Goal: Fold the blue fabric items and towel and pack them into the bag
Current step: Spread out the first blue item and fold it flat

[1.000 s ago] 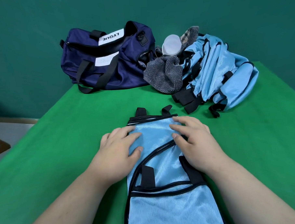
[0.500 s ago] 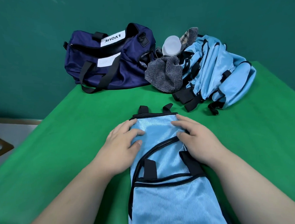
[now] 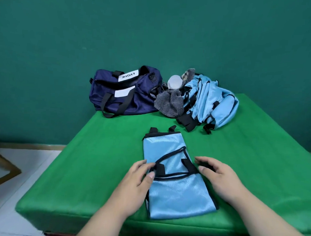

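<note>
**Fingers bending at both long edges of the flattened blue piece**

The fingers (image 3: 145,166) of the left hand (image 3: 136,182) are lying loosely bent against the left edge of the blue fabric item (image 3: 173,190). The thumb is resting on its black trim, but I cannot tell whether they are pinching the cloth. The right hand (image 3: 219,177) is curling its fingers (image 3: 203,162) at the opposite edge, beside a black strap. Blur is making that grip unreadable too.

The item is lying flat at the lower centre of the frame on the green table (image 3: 96,151). It is a long, narrow panel of shiny light blue with black piping crossing it. Two short black tabs are sticking out at its far end, and its near end is reaching the table's front edge.

At the upper centre, a crumpled pile of blue fabric items (image 3: 212,102) is sitting right of the navy bag (image 3: 127,98), with the grey striped towel (image 3: 169,104) slumping between them. The folds are hiding how many pieces the pile holds. A white round object (image 3: 174,82) is poking up behind the towel, too partly covered to identify. Both forearms are running off the bottom of the frame.
</note>
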